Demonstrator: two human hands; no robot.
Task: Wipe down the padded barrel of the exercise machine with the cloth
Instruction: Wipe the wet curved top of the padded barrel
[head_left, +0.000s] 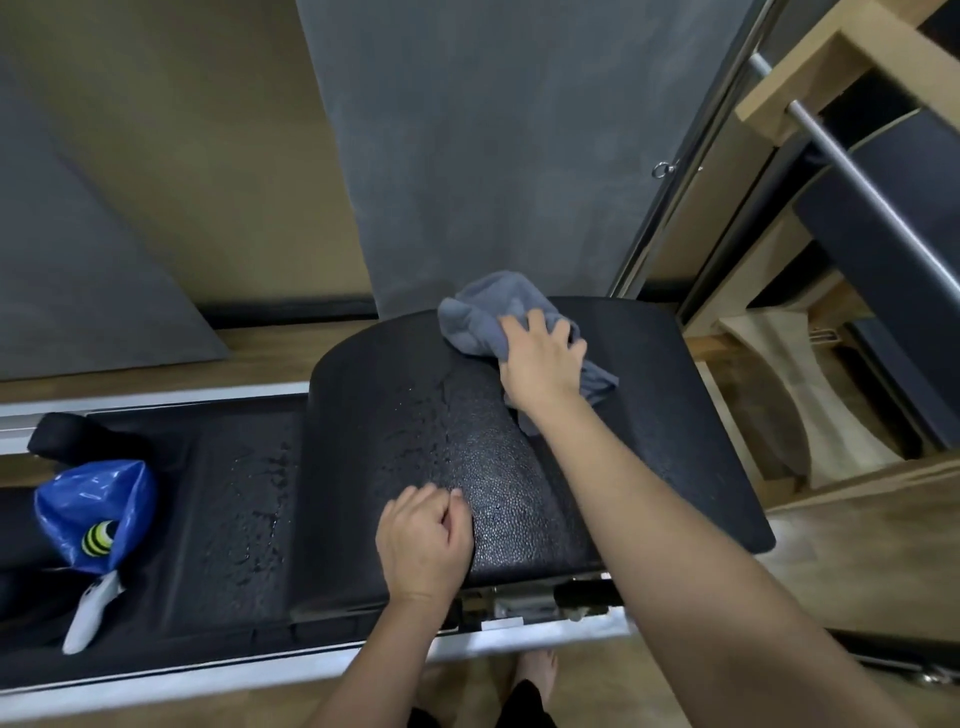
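The padded barrel (415, 395) is a black, pebbled arch across the middle of the view, with wet droplets on its left part. A grey cloth (480, 317) lies bunched on the barrel's far top. My right hand (543, 358) presses down on the cloth and grips it. My left hand (423, 540) rests on the barrel's near edge, fingers curled loosely, holding nothing.
A flat black pad (239, 514) with droplets extends left of the barrel. On it lie a blue bag (88, 509) and a white spray bottle (88, 613). Wooden frames with a metal bar (857, 176) stand at the right. My bare feet (535, 670) show below.
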